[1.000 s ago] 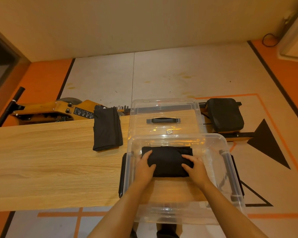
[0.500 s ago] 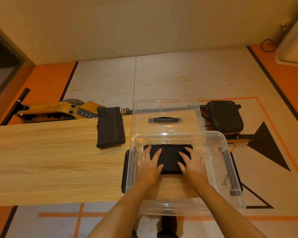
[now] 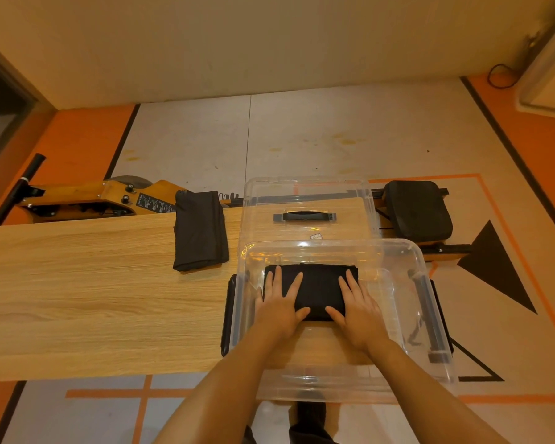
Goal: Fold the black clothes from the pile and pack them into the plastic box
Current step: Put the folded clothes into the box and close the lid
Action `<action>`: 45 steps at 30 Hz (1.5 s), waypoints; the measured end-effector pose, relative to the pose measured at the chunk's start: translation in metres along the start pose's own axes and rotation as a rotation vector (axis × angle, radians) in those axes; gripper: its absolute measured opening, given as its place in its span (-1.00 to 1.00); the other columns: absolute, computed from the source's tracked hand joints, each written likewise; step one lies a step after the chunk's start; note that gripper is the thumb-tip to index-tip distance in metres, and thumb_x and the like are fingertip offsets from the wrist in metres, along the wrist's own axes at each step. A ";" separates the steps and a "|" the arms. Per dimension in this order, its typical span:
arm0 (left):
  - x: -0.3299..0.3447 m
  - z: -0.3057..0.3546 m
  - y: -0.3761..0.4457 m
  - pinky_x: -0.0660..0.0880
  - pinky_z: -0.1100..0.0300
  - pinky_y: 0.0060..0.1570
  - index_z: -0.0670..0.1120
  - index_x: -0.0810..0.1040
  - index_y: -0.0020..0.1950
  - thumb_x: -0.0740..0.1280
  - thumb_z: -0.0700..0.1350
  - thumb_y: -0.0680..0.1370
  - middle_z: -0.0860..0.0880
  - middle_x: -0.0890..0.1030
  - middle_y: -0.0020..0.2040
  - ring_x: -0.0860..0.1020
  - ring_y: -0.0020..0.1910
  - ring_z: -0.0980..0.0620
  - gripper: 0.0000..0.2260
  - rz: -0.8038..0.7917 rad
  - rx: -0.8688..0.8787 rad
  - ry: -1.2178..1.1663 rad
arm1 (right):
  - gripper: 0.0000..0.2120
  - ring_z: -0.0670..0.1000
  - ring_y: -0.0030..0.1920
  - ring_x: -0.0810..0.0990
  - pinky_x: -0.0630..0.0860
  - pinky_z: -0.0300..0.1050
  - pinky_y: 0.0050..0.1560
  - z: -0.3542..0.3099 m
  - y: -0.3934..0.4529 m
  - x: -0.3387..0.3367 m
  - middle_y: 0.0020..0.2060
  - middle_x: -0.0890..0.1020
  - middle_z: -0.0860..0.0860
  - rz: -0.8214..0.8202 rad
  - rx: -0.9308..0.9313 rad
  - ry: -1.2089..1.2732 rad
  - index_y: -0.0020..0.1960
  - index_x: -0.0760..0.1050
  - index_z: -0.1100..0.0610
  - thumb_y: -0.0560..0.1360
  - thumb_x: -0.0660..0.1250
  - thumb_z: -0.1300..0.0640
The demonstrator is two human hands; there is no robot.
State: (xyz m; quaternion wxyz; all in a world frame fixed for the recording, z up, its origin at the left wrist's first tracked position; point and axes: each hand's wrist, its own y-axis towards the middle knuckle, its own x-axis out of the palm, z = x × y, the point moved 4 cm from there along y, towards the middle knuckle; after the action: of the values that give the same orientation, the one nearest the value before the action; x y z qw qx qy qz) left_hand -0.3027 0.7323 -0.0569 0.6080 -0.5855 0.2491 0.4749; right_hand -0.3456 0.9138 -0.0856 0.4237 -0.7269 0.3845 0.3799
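Note:
A folded black garment (image 3: 318, 288) lies flat on the bottom of the clear plastic box (image 3: 426, 302) at the table's right end. My left hand (image 3: 279, 304) presses on the garment's left half with straight, spread fingers. My right hand (image 3: 356, 307) presses on its right half the same way. A second folded black garment (image 3: 201, 230) lies on the wooden table (image 3: 93, 293), just left of the box and near the far edge.
The box's clear lid (image 3: 308, 206) with a dark handle lies behind the box. A wooden rowing machine (image 3: 87, 198) stands on the floor beyond the table, its black seat (image 3: 418, 211) at the right. The box overhangs the table's near edge.
Both hands went from gripping the garment's sides to lying flat on top of it with fingers stretched forward. The garment now lies flat on the box's bottom.

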 end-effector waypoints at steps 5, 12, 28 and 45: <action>0.004 -0.002 0.003 -0.11 -0.14 0.48 0.24 -0.30 0.51 0.12 0.27 0.58 -0.09 -0.35 0.55 -0.31 0.53 -0.12 -0.31 -0.010 0.003 0.001 | -0.24 0.09 0.58 0.02 0.16 0.08 0.52 0.000 0.001 0.002 0.60 -0.05 -0.03 0.004 0.007 0.008 0.60 -0.07 0.00 0.56 0.15 -0.29; 0.008 -0.003 0.004 -0.08 -0.16 0.47 0.25 -0.31 0.51 0.12 0.27 0.58 -0.08 -0.36 0.54 -0.32 0.52 -0.12 -0.31 0.000 0.006 -0.011 | -0.24 0.08 0.58 -0.02 0.09 0.06 0.52 -0.002 0.001 0.001 0.60 -0.07 -0.04 -0.004 0.028 -0.008 0.60 -0.09 -0.01 0.57 0.15 -0.29; -0.017 -0.002 -0.007 -0.05 -0.10 0.48 0.22 -0.10 0.55 0.14 0.21 0.60 -0.05 -0.13 0.59 -0.18 0.56 -0.09 -0.40 0.096 0.024 -0.024 | -0.33 0.10 0.57 0.00 0.03 0.05 0.53 -0.014 -0.009 -0.020 0.59 -0.01 0.05 0.037 0.008 -0.028 0.59 -0.02 -0.01 0.60 0.14 -0.21; -0.140 -0.051 -0.051 0.01 -0.01 0.48 0.15 0.21 0.51 0.14 0.12 0.63 0.06 0.19 0.54 0.15 0.51 0.01 -0.56 0.495 0.070 -0.115 | -0.50 0.03 0.37 0.39 0.38 -0.05 0.36 -0.100 -0.014 -0.119 0.40 0.41 0.03 0.348 -0.220 0.112 0.49 0.29 0.05 0.60 0.27 -0.04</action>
State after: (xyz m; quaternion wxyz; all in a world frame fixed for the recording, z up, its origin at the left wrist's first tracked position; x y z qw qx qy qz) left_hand -0.3052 0.6512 0.0780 0.5063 -0.4571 0.3662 0.6329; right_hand -0.3600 0.8562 0.0587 0.2479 -0.7112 0.4834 0.4462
